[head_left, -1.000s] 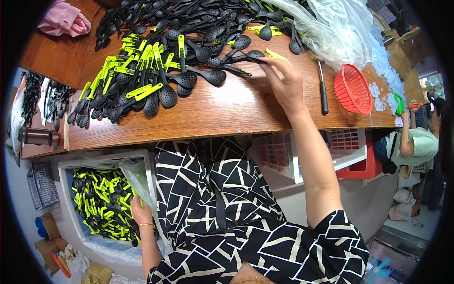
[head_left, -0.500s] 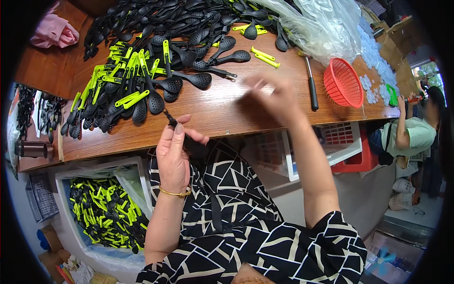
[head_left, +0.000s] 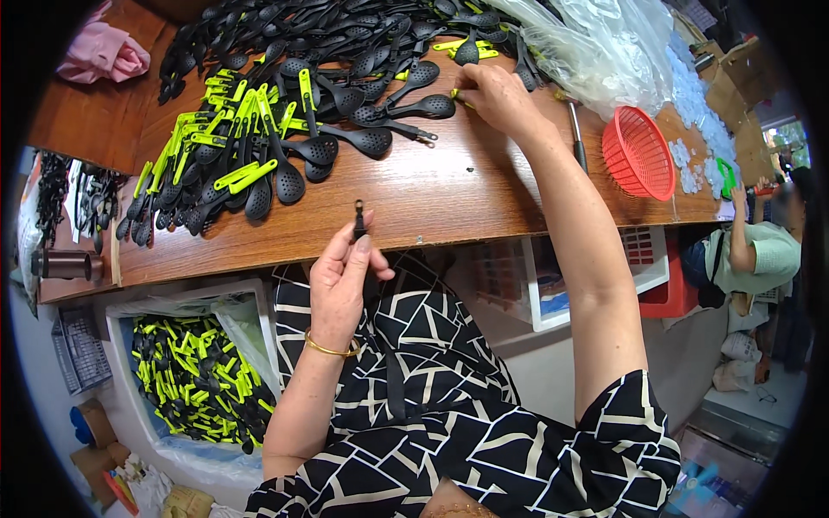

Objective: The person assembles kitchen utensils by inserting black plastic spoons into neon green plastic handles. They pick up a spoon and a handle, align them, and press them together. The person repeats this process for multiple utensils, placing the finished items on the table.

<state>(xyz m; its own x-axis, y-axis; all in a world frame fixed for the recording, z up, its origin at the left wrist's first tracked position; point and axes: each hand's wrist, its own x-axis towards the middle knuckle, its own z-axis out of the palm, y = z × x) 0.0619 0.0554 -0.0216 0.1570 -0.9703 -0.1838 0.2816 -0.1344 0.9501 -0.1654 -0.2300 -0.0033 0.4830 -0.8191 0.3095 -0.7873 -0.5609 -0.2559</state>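
My left hand is closed around a black plastic spoon at the table's front edge. The bare, narrow end of its stem points up between thumb and fingers; its bowl is mostly hidden behind the hand and dark against the patterned clothing. Farther right, my right hand is stretched over the table, its fingers bent down around a lime-green handle, of which only a bit shows. Left of that hand lie black perforated spoons, one with a bare stem end. Several spoons with lime-green handles are piled farther left.
A large heap of black spoons spans the back. To the right are a hammer, a red basket and clear plastic bags. A white bin of green-handled utensils stands below left. Another person works at far right.
My right hand has moved away from me to the loose green handles and now covers them. My left hand has shifted slightly right, and the spoon's stem now points more upright.
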